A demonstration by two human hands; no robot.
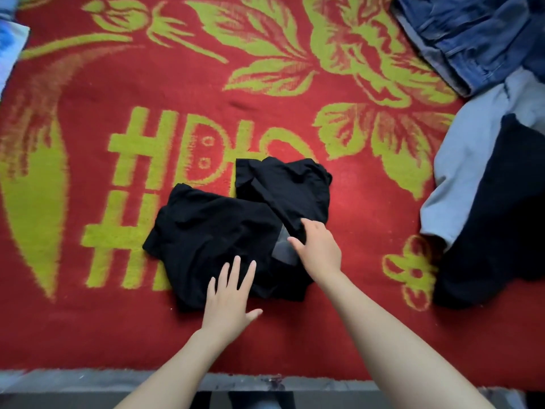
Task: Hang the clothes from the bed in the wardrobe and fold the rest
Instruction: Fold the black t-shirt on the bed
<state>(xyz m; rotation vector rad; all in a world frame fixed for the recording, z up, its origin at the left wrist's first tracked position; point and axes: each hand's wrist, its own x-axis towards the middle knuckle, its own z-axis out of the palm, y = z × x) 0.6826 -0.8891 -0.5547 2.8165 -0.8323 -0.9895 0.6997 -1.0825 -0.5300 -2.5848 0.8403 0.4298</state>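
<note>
At the near edge, a grey bed frame (88, 379) is seen beneath the red and yellow-green patterned blanket (368, 202). The black garment (224, 228), the piece in hand, is laid on the blanket just beyond that edge, partly folded and lying in two overlapping lobes.

The left hand (228, 293) is laid flat on the garment's near portion, fingers straight and spread; it is judged to be pinning the cloth so that it does not slide while the other side is worked. The right hand (317, 249) is set on the garment's right side, beside a grey patch (283, 247), with the fingers curled over a folded strip and the thumb held apart. The strip is judged to be gripped for turning inward, though the fingertips are partly hidden.

Well to the right of the black garment, a pale blue garment (469, 160) and a dark navy garment (495, 219) are heaped unfolded. Farther off on the same side, blue jeans (472, 33) are stacked, apparently awaiting folding or hanging.
</note>
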